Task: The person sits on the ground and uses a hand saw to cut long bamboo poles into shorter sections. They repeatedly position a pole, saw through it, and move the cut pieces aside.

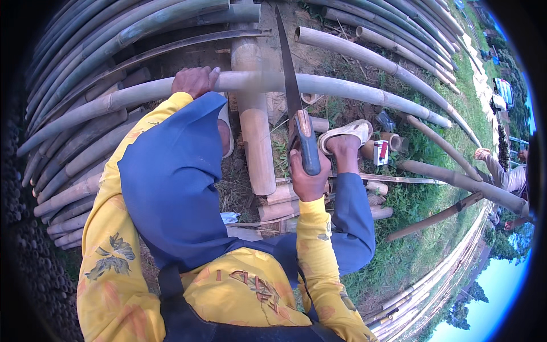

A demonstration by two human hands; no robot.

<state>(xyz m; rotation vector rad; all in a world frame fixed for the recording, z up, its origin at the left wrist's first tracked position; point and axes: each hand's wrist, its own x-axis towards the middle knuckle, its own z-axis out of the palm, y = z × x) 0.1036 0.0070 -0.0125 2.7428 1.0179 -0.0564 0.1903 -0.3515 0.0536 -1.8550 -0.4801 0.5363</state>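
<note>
Head view: L grip (195,81) lies over a long bamboo pole (342,87); fingers partly hidden, can't tell how far closed. R grip (309,176) is wrapped snug round a hand saw (291,80) by its handle, blade pointing up & away, crossing over the pole; can't tell if touching. Pole lies across a thick log (258,137), saw just R of it. Small white box (380,154) w/ red bit sits near R sandal (361,130).
</note>
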